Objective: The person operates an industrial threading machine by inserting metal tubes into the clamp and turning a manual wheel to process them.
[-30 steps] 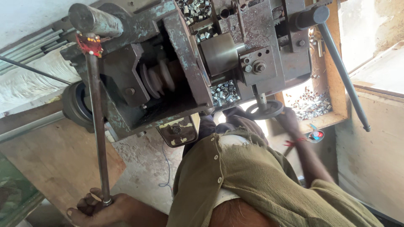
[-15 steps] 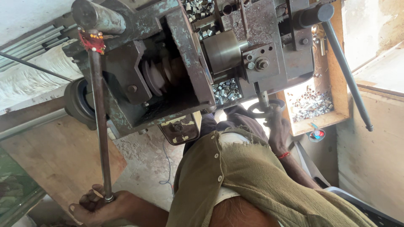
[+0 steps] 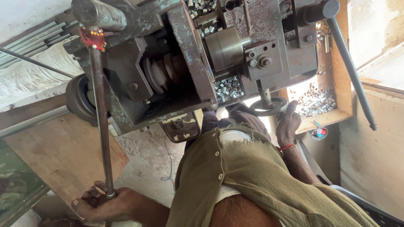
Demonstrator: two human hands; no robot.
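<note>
Our left hand (image 3: 99, 204) has its fingers curled tight around the lower end of the long steel lever (image 3: 101, 126). Our right hand (image 3: 288, 126) wraps the small black handwheel (image 3: 269, 107) under the machine (image 3: 189, 54), arm reaching up.

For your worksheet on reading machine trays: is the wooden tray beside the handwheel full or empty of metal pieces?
Partly filled. Small silvery sleeves lie heaped in the wooden tray, while bare wood shows around the heap.
</note>
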